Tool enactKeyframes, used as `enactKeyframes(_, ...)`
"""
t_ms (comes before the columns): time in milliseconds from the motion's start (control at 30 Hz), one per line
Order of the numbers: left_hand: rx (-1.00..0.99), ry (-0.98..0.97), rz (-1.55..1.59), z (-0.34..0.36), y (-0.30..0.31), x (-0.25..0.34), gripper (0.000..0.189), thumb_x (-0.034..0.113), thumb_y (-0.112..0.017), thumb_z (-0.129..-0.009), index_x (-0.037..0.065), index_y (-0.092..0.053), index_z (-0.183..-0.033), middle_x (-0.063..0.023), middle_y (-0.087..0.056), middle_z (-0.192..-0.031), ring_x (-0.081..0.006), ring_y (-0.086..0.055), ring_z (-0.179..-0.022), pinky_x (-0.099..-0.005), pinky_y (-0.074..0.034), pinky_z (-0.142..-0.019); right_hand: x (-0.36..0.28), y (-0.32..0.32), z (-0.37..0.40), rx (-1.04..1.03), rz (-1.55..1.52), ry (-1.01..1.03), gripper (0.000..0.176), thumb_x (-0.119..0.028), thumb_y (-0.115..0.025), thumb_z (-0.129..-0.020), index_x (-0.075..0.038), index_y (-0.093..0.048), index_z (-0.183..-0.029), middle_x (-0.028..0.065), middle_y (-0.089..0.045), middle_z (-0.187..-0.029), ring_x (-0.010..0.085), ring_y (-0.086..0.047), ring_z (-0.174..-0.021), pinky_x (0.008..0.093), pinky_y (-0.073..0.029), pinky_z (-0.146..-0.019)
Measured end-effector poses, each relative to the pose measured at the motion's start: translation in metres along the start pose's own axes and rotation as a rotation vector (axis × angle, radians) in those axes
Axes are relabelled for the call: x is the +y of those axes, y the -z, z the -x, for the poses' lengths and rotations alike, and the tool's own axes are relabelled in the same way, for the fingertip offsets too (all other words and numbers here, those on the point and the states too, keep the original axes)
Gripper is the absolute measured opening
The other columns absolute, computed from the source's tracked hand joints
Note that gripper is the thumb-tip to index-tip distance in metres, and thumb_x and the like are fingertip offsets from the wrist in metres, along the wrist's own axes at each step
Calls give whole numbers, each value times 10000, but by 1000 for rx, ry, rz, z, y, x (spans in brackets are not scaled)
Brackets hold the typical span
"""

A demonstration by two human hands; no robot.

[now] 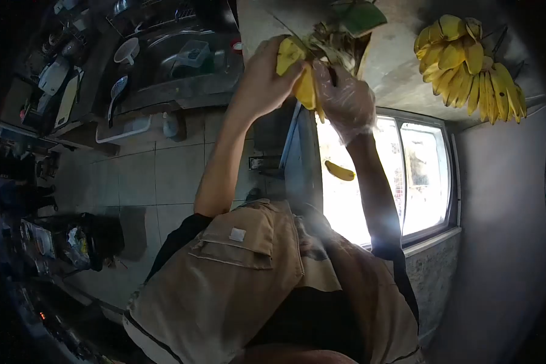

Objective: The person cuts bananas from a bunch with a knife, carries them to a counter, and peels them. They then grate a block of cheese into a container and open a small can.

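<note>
At the top centre, my left hand [267, 79] has its fingers closed round a yellow banana peel [306, 88]. My right hand [349, 100], in a clear plastic glove, is closed on the right side of the same peel. Just beyond both hands lies a heap of peels and stems [337, 45] with a green leaf piece [361, 18] on the counter. Bunches of yellow bananas [467, 67] lie at the upper right. A single small banana [340, 171] shows against the bright window, below my right hand.
A sink [164, 45] at the upper left holds a clear plastic container [193, 53]. Beside it are a white strainer [126, 51] and a slotted spoon [116, 91]. A bright window [418, 176] is at the right, and tiled floor [164, 158] at the left.
</note>
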State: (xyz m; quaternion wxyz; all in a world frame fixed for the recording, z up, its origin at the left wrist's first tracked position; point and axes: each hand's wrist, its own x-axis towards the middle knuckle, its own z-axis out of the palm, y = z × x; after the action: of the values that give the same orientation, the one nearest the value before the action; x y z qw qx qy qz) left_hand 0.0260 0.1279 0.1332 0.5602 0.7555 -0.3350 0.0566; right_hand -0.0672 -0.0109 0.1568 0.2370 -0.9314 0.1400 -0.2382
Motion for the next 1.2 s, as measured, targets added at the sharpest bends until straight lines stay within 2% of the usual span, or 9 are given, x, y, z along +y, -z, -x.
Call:
enactKeyframes(267, -114, 89, 301, 3, -17, -4, 413, 187, -641, -886, -33, -507, -1208, -165, -617, -1001, -207, -641, -810, -308, -508, -711, 8, -7, -4, -36, 215, 93, 293, -330, -522, -942, -99, -647, -1071, 196, -667, -811, 422, -639, -766, 463, -509, -696)
enactKeyframes(400, -166, 97, 370, 5, -8, -2, 406, 183, -636, -897, -33, -503, -1214, -148, -631, -1020, -187, -618, -878, -295, -491, -773, 10, -6, 13, 26, -93, -39, 256, -270, -517, -952, -72, -646, -1048, 177, -667, -796, 395, -643, -719, 447, -509, -687)
enactKeyframes(467, -149, 9, 313, 7, -17, -14, 407, 181, -636, -898, -28, -499, -1220, -134, -626, -1040, -170, -610, -895, -293, -492, -771, 17, -7, 13, 220, -133, 148, 284, -294, -529, -946, -53, -655, -1028, 178, -659, -762, 374, -641, -700, 434, -509, -672)
enactKeyframes(600, -152, 7, 448, 12, -27, -19, 488, 128, -668, -868, -16, -431, -1270, -121, -591, -1074, -208, -610, -914, -319, -503, -825, 17, 2, 4, -63, 25, -108, 291, -295, -552, -932, -32, -651, -1007, 197, -660, -870, 383, -631, -777, 428, -509, -686)
enactKeyframes(633, -156, -42, 421, 14, -28, -20, 563, 98, -693, -843, -3, -382, -1301, -131, -556, -1124, -203, -589, -981, -323, -499, -859, 22, 0, 9, 21, 122, 118, 277, -281, -553, -930, -24, -646, -975, 214, -651, -899, 388, -628, -785, 430, -509, -690)
enactKeyframes(733, -44, -224, 353, 21, -38, -39, 607, 96, -712, -829, -1, -359, -1313, -147, -516, -1177, -180, -554, -1051, -307, -489, -874, 18, -1, 19, 89, -147, 74, 282, -277, -552, -932, -17, -645, -986, 241, -639, -900, 368, -634, -794, 436, -509, -644)
enactKeyframes(867, 62, -233, 408, 34, -40, -46, 618, 149, -727, -841, -3, -354, -1309, -136, -462, -1239, -203, -513, -1112, -323, -458, -926, 29, 1, 50, -5, -113, -132, 402, -406, -520, -945, -36, -667, -893, 194, -635, -669, 371, -645, -622, 440, -517, -575)
enactKeyframes(1133, 192, -332, 172, 51, -31, -64, 643, 167, -752, -801, 6, -337, -1265, -209, -538, -1218, -260, -566, -1112, -347, -462, -928, 43, -12, 79, 138, -167, -76, 271, -243, -559, -950, 6, -612, -858, 200, -573, -578, 353, -598, -513, 393, -442, -480)
enactKeyframes(1200, 310, -544, 194, 53, -29, -63, 654, 157, -761, -791, 40, -272, -1210, -238, -519, -1272, -261, -567, -1120, -353, -445, -954, 55, -19, 83, 113, -178, -58, 280, -247, -555, -952, 3, -595, -831, 197, -563, -584, 355, -585, -518, 390, -434, -481)
